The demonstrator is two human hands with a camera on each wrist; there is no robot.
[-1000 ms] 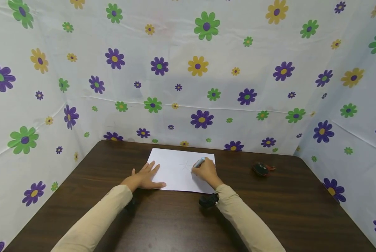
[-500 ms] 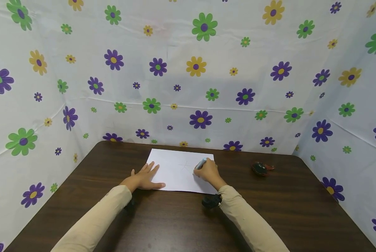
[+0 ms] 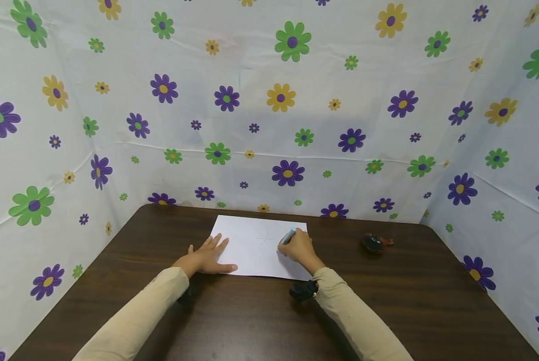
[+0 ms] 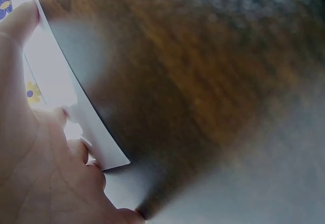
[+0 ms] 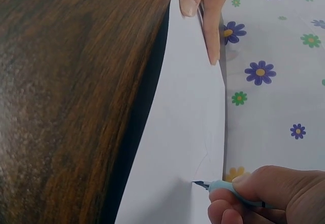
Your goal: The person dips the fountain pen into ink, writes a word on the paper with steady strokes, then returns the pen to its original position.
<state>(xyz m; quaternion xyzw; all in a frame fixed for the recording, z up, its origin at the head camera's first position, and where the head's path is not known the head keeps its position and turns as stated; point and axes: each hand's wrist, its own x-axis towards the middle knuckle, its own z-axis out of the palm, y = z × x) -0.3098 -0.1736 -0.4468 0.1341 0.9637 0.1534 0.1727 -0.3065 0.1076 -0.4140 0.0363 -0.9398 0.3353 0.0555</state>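
A white sheet of paper (image 3: 251, 260) lies on the dark wooden table, with thin faint lines (image 3: 264, 238) crossing near its middle. My left hand (image 3: 206, 256) rests on the sheet's left end with fingers spread; in the left wrist view, the hand (image 4: 45, 163) shows beside the paper's edge (image 4: 96, 127). My right hand (image 3: 299, 249) pinches a light blue pen (image 3: 288, 235) over the right part of the sheet. In the right wrist view, the pen's dark pointed tip (image 5: 201, 184) meets the paper, close to a faint curved line (image 5: 201, 160).
On the table (image 3: 233, 321), to the right of the sheet, lies a dark rounded object with reddish parts (image 3: 375, 243). A white flowered cloth (image 3: 246, 115) stands behind the table and along both sides. A black device (image 3: 303, 291) is at the right wrist.
My right hand and the pen have shifted slightly right and toward me on the sheet, mostly in the first half second. The left hand stays put.
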